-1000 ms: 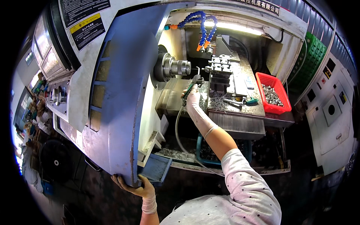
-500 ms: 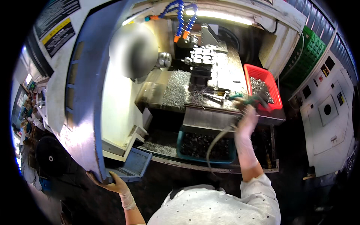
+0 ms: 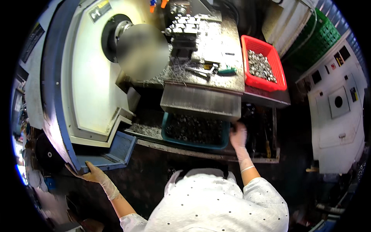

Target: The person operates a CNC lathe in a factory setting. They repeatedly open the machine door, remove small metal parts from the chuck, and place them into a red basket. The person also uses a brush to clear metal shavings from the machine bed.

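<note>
My left hand (image 3: pixel 94 174), in a thin pale glove with darkened fingertips, grips the lower corner of the blue-edged machine door (image 3: pixel 58 127). In a similar glove, my right hand (image 3: pixel 239 136) is low, by the right end of a teal bin (image 3: pixel 193 145) full of dark small parts. Its fingers point into shadow, so whether they hold anything cannot be made out. Above the bin, a metal ledge (image 3: pixel 201 102) fronts the machine bed. Wrenches (image 3: pixel 203 71) and a green-handled tool (image 3: pixel 227 71) lie on the bed among metal chips.
A red basket (image 3: pixel 266 84) of small metal parts stands at the bed's right. Farther right are green crates (image 3: pixel 320 38) and a pale cabinet (image 3: pixel 336 127). A blue chip tray (image 3: pixel 123 150) juts out beneath the door. A blurred round patch covers part of the machine.
My right hand has dropped from beside the red basket to the teal bin's right end. The green air gun and its hose, earlier at that hand, no longer show. My left hand stays on the door.
</note>
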Tool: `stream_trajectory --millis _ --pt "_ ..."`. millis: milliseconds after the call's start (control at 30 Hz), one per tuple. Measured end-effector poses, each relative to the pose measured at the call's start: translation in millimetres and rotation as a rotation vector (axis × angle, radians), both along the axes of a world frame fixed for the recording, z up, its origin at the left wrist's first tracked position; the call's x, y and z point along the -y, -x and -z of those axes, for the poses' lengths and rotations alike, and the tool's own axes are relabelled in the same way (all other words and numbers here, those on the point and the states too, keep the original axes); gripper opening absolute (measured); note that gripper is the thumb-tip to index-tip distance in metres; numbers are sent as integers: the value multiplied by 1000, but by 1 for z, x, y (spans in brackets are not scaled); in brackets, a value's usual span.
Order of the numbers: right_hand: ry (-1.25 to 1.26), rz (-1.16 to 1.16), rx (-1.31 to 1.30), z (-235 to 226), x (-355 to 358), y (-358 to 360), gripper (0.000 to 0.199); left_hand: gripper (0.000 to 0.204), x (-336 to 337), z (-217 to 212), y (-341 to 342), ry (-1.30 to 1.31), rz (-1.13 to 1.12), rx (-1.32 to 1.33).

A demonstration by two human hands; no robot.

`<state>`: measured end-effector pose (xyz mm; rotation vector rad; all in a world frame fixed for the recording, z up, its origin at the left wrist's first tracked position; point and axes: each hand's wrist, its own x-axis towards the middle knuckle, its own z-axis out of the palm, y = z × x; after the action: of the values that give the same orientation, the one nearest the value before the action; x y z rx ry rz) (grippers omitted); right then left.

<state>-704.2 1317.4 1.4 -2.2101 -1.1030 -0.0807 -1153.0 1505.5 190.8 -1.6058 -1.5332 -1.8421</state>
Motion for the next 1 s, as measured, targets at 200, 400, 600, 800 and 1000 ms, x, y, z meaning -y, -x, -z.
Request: stream_trajectory --millis 200,400,600,800,1000 --pt "669 -417 -189 96 -116 31 33 67 -5 -7 -12 13 9 24" --pt "609 -492 -38 100 -124 44 25 66 2 -6 -10 27 -25 54" --pt "477 -357 -493 96 -108 29 26 65 -1 -2 -6 -23 -39 45" --pt "756 -509 -48 93 -118 47 21 63 -7 4 -8 -46 -28 64" --pt "693 -635 155 89 -118 49 19 60 -1 7 4 4 -38 16"
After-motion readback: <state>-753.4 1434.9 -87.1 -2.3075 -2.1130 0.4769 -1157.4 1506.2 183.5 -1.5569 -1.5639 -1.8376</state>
